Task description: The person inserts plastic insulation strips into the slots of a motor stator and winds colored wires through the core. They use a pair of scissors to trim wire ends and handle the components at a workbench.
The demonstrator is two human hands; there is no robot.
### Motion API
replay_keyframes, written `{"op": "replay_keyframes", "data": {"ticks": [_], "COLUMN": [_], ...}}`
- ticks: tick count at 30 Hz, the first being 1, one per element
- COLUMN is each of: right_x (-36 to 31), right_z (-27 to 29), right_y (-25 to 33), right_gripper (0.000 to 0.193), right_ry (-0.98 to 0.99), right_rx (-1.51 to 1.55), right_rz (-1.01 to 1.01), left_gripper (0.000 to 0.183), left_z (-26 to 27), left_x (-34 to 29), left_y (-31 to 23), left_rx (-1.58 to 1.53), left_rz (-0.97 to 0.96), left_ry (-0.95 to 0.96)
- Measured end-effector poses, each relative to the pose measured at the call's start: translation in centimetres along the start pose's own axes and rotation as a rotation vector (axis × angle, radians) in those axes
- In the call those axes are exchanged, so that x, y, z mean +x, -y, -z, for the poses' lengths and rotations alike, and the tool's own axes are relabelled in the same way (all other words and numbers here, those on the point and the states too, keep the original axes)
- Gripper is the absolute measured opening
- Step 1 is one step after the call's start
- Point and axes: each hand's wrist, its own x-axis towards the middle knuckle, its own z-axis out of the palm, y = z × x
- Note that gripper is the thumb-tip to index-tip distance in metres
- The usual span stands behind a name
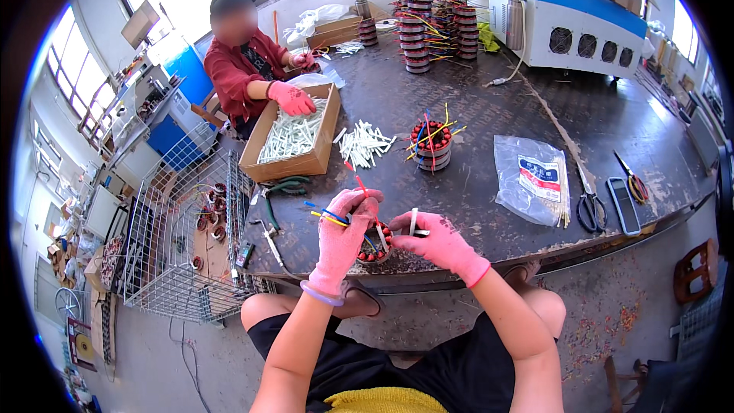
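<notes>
At table edge, stator coil [375, 243] between both hands, left fingers [353, 206] pinching red wire [360, 185], right fingers [417, 223] gripping white sleeve [414, 221]

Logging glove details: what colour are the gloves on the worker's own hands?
Pink, on both the left hand and right hand; head view.

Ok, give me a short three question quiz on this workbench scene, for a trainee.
1. True or false: the left hand holds coloured wires of the wound coil.
2. What does the right hand pinch? A) scissors B) a white sleeve tube C) pliers
3. Fill in: the cardboard box of white tubes sits in front of a co-worker wearing ____ gloves.

Key: 1 true. 2 B, the white sleeve tube; the scissors lie further right on the table. 3 pink.
</notes>
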Motion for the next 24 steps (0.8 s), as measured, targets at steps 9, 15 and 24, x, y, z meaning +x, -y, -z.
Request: {"op": "replay_keyframes", "data": {"ticks": [9, 15, 24], "right_x": [1.7, 3.2, 3.8], "right_z": [-2.8, -3.4, -3.9], "right_y": [-0.7, -2.7, -2.4], "right_gripper": [0.017, 0.018, 0.018], "right_ry": [-0.086, -0.053, -0.119], "right_rx": [-0.490, -0.590, -0.570], "right_rz": [0.384, 0.341, 0.324], "left_gripper": [0.021, 0.020, 0.014], "left_z": [-0.2, 0.4, 0.1], "left_x": [-0.7, -1.0, -0.3], "left_y": [-0.3, 0.1, 0.8], "left_rx": [-0.284, -0.325, -0.242], "left_rz": [0.126, 0.096, 0.020], "left_ry": [0.017, 0.034, 0.002]}}
